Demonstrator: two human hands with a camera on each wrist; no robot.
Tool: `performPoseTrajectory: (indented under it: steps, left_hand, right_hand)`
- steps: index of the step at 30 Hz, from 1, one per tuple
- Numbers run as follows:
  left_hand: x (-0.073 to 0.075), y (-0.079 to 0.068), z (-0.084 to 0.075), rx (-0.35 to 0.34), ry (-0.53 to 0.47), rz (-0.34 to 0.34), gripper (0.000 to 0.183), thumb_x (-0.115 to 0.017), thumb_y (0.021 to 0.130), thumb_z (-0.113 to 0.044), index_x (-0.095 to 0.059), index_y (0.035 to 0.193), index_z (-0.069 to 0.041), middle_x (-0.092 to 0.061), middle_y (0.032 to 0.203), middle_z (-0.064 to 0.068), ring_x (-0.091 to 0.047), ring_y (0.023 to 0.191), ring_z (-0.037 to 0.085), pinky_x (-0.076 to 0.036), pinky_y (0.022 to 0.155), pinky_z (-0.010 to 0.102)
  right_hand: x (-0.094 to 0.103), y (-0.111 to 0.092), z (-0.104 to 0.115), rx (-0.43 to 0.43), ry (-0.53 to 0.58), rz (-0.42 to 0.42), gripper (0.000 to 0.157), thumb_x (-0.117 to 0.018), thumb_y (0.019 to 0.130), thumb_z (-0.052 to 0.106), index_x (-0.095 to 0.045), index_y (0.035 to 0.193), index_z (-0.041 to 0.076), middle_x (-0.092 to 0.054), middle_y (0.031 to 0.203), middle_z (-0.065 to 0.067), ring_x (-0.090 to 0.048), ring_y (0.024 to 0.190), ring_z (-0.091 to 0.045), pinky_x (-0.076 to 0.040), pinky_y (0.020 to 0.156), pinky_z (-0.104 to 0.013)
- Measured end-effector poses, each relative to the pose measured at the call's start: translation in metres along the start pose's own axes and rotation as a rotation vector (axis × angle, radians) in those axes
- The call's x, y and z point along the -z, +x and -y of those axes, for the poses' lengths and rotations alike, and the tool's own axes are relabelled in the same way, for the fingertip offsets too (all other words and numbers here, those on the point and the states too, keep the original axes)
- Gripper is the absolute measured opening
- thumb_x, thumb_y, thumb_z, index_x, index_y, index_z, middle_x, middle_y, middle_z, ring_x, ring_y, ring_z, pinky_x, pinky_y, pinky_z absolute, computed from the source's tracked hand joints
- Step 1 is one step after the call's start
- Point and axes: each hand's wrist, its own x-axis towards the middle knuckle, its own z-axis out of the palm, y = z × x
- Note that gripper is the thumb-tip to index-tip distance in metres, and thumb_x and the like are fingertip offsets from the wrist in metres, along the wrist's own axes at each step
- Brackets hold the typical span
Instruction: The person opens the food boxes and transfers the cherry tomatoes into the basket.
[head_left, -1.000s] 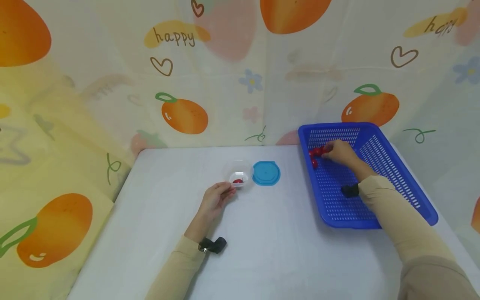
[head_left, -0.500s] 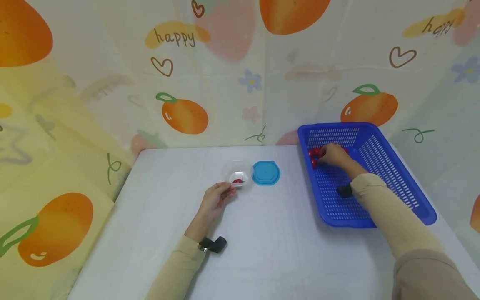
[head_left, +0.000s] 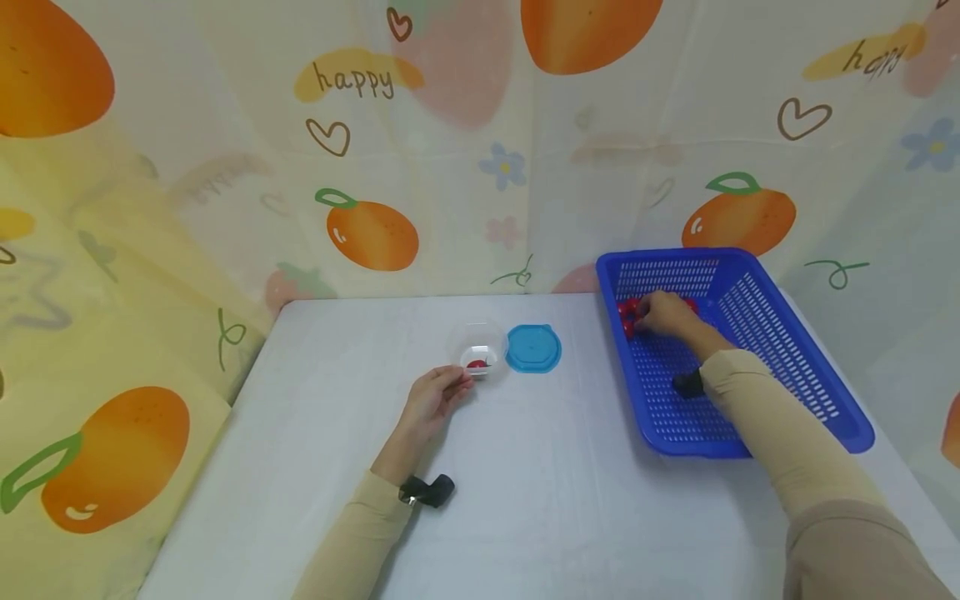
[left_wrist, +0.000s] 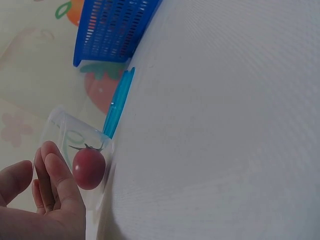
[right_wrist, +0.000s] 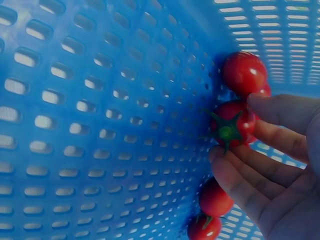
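A small clear plastic container (head_left: 480,337) stands on the white table with one cherry tomato (left_wrist: 89,168) in it. My left hand (head_left: 435,400) holds its near rim, fingers against the outer wall and thumb at the edge. Beside the container lies a blue lid (head_left: 533,348). Over on the right, my right hand (head_left: 667,315) reaches into a blue basket (head_left: 806,358). In the right wrist view its thumb and fingers pinch a cherry tomato (right_wrist: 234,122) with a green calyx. Another tomato (right_wrist: 244,73) sits just above that one, and more lie below the fingers.
The basket's slatted walls rise around my right hand. A patterned cloth backdrop (head_left: 450,208) hangs behind the table (head_left: 525,500). Each wrist carries a small black camera (head_left: 429,490).
Since a second ago my right hand has shifted slightly left and nearer within the basket, uncovering red tomatoes behind it. My left hand keeps its place at the container.
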Motion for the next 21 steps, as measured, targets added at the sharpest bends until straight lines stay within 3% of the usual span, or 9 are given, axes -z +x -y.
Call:
performPoseTrajectory:
  steps: [9,21]
  left_hand:
    - [0.000,-0.002,0.000,-0.004,0.013,0.000,0.035,-0.058,0.097,-0.013,-0.050,0.128,0.003,-0.068,0.099,0.005,-0.069,0.089,0.011,-0.057,0.083,0.019]
    - [-0.001,-0.001,-0.001,-0.002,0.013,-0.004,0.033,-0.059,0.097,-0.014,-0.052,0.125,0.002,-0.068,0.097,0.004,-0.069,0.089,0.011,-0.057,0.084,0.020]
  right_hand:
    - [0.014,-0.004,0.002,0.027,-0.015,-0.042,0.030,-0.059,0.093,0.015,-0.065,0.108,-0.011,-0.068,0.102,-0.027,-0.064,0.091,-0.037,-0.054,0.081,-0.049]
    - [0.037,-0.007,0.022,0.062,-0.004,-0.156,0.032,-0.056,0.094,0.016,-0.064,0.109,-0.010,-0.065,0.110,-0.031,-0.060,0.101,-0.043,-0.050,0.091,-0.056]
